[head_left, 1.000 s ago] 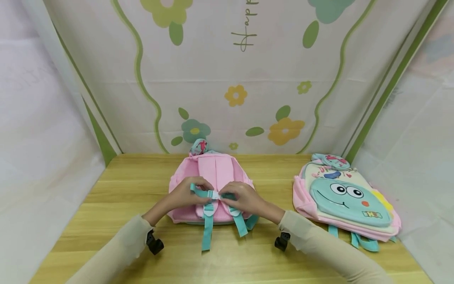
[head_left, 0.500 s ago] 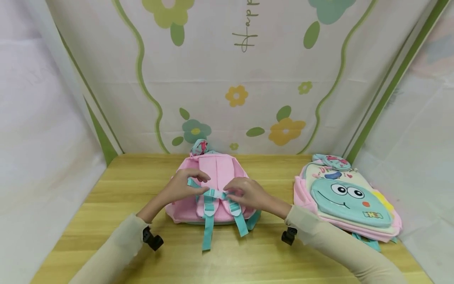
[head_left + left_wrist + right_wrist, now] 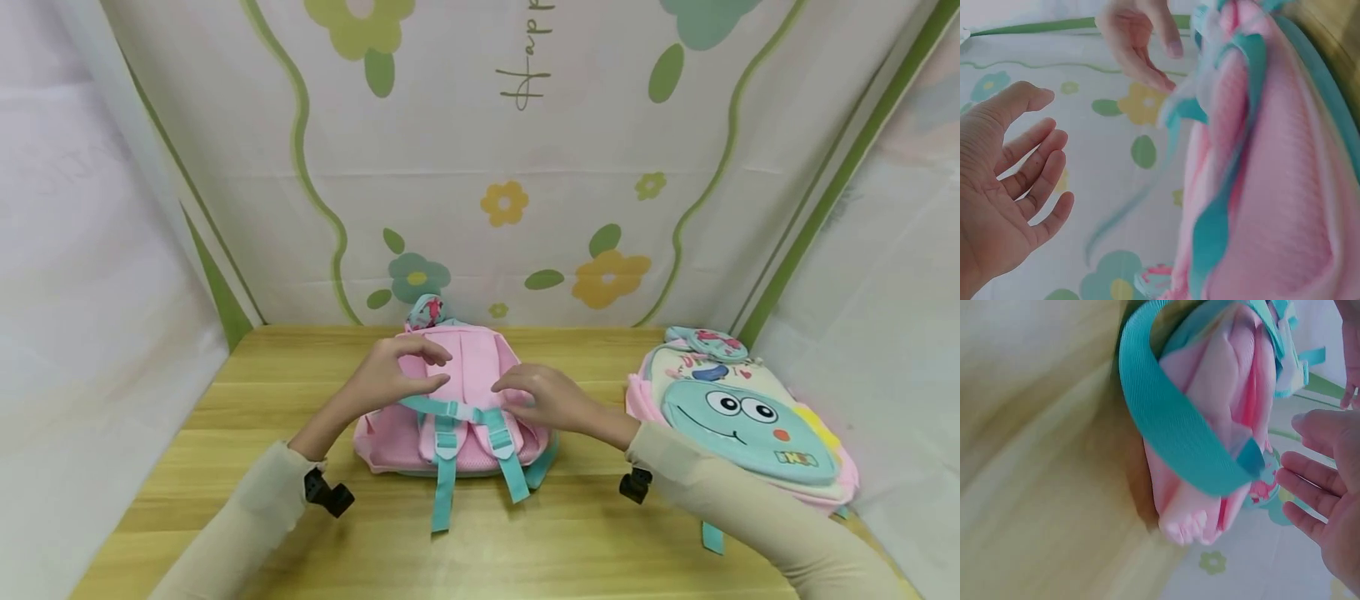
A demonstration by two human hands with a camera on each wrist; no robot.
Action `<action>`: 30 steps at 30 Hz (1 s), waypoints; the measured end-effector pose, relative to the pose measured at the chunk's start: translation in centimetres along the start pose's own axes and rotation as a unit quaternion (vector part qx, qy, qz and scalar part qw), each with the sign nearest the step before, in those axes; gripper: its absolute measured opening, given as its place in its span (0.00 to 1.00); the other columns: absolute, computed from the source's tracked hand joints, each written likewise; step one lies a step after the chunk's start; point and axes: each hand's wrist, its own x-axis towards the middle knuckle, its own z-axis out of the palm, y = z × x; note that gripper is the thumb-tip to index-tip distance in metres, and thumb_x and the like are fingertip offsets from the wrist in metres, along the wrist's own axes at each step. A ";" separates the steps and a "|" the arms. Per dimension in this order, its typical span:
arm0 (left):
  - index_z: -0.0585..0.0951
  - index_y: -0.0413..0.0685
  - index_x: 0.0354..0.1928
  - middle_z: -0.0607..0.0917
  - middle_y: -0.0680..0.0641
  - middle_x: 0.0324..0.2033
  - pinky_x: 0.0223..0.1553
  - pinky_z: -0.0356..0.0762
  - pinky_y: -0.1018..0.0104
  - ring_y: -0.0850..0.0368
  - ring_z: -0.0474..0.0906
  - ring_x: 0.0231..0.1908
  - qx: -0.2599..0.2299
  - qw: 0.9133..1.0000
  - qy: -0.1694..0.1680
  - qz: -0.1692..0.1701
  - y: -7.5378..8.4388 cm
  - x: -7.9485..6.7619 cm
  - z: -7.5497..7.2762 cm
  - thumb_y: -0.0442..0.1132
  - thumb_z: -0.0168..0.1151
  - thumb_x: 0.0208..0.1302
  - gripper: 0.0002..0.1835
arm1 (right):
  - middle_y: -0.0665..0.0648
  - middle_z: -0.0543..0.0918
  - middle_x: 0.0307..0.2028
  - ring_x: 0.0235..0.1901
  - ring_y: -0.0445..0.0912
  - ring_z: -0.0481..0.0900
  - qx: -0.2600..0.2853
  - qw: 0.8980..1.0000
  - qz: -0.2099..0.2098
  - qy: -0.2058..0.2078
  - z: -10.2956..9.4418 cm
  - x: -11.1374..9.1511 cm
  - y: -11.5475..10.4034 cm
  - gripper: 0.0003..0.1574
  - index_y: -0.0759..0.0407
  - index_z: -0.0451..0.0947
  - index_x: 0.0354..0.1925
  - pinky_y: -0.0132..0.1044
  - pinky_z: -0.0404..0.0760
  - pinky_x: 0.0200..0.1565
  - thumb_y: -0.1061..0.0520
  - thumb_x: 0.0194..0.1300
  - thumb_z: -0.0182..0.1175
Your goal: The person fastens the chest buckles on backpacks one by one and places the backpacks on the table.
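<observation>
A pink backpack (image 3: 393, 443) lies back-side up on the table, its shoulder straps with teal ends hanging toward the near edge. A teal chest strap (image 3: 429, 406) runs across them, joined at a white buckle (image 3: 466, 412). Above the bag's left part my left hand (image 3: 397, 367) is raised, fingers bent loosely and holding nothing. My right hand (image 3: 553, 398) hovers over the right side, fingers apart from the strap. In the right wrist view a loose teal strap (image 3: 1179, 434) loops beside the pink bag.
A second backpack (image 3: 742, 429), with a teal smiling-face pocket, lies front up at the table's right. A small patterned pouch (image 3: 427, 311) sits at the pink bag's top. Floral cloth (image 3: 465, 167) walls the back of the wooden table (image 3: 277, 367).
Both hands have let go of the chest strap and buckle, then lifted and drawn apart. The buckled strap has settled onto the bag.
</observation>
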 end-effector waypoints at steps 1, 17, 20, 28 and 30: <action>0.88 0.56 0.43 0.90 0.55 0.40 0.47 0.81 0.65 0.55 0.83 0.44 -0.002 1.000 -0.001 0.001 0.3 0.2 0.1 0.40 0.78 0.57 0.12 | 0.55 0.89 0.46 0.49 0.49 0.86 -0.005 1.000 0.001 -0.002 -0.4 -0.1 0.1 0.15 0.60 0.87 0.48 0.45 0.85 0.53 0.59 0.63 0.71; 0.84 0.48 0.56 0.88 0.51 0.45 0.55 0.80 0.62 0.59 0.81 0.47 -0.063 0.997 -0.017 0.044 3.0 3.5 6.1 0.37 0.75 0.59 0.21 | 0.57 0.87 0.47 0.47 0.52 0.86 -0.093 0.996 -0.010 0.003 -5.9 -4.0 3.1 0.21 0.59 0.84 0.51 0.46 0.86 0.48 0.57 0.60 0.74; 0.82 0.48 0.59 0.87 0.50 0.46 0.57 0.79 0.61 0.58 0.81 0.49 -0.068 0.996 -0.020 0.047 2.9 3.8 8.0 0.37 0.75 0.59 0.25 | 0.57 0.87 0.47 0.47 0.52 0.86 -0.107 0.994 0.004 0.008 -6.4 -5.2 3.6 0.22 0.58 0.84 0.52 0.47 0.86 0.47 0.56 0.59 0.75; 0.76 0.49 0.67 0.82 0.46 0.56 0.61 0.77 0.48 0.52 0.78 0.57 -0.087 0.994 -0.055 0.030 3.4 4.5 12.4 0.39 0.74 0.59 0.33 | 0.61 0.84 0.57 0.57 0.58 0.83 -0.099 0.991 0.089 -0.014 -8.0 -8.2 4.8 0.32 0.58 0.80 0.61 0.55 0.84 0.53 0.51 0.61 0.73; 0.74 0.50 0.68 0.81 0.45 0.57 0.61 0.76 0.45 0.49 0.78 0.58 -0.090 0.993 -0.064 0.030 3.6 4.7 13.3 0.40 0.74 0.59 0.34 | 0.63 0.82 0.60 0.59 0.61 0.81 -0.084 0.990 0.109 -0.020 -8.5 -9.0 5.2 0.34 0.60 0.78 0.64 0.58 0.82 0.55 0.51 0.62 0.73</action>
